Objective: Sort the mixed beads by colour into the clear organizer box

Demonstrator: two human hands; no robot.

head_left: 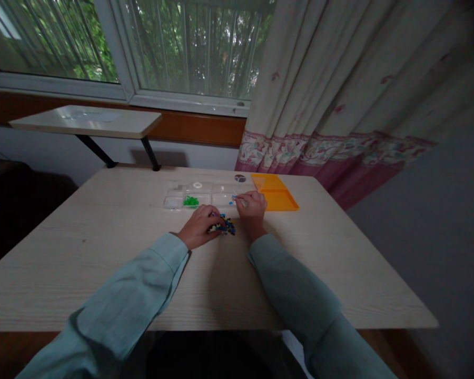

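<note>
A small heap of blue and dark pieces (226,226) lies on the wooden table (102,247). My left hand (199,225) rests at the heap's left side with its fingers curled onto the pieces. My right hand (252,209) is just right of the heap, pinching a small blue piece (233,199) over the near edge of a clear compartment tray (205,195). One tray compartment holds green pieces (190,201); another holds a white ring (197,185).
An orange lid or tray (276,193) lies right of the clear tray. A small dark round object (239,178) sits behind it. A white side table (87,121) stands under the window, and a curtain (339,105) hangs at the right.
</note>
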